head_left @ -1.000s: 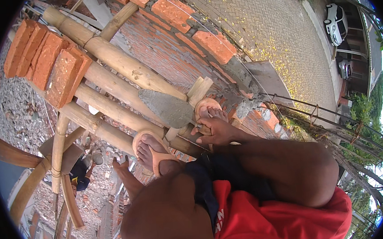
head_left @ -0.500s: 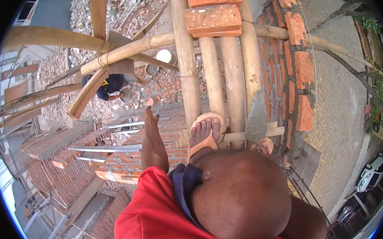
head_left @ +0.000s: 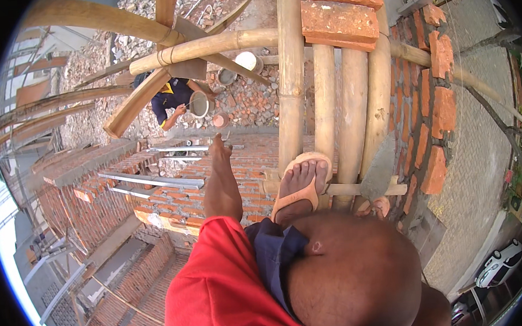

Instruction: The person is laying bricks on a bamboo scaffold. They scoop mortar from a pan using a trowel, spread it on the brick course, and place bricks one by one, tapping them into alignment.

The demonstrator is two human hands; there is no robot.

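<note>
My left hand reaches out from a red sleeve over the brickwork below, fingers stretched and apart, with nothing visible in it. In the picture it lies closest to a small reddish pot on the ground far beneath. A grey, mortar-smeared trowel blade sticks up beyond my bent knee, beside the bamboo poles. My right hand is hidden behind the knee, along with the trowel's handle. My sandalled foot rests on the bamboo. Below, a co-worker in dark clothes holds a round grey pan.
Loose orange bricks lie across the bamboo ahead. To the right runs a partly built brick wall with fresh mortar. Bamboo crosspieces span the left side above rubble. A white bucket stands below. Metal bars jut at left.
The co-worker has straightened somewhat and raised the round pan toward me. My view has swung, so the scaffold and bricks appear farther right. My left hand stays outstretched.
</note>
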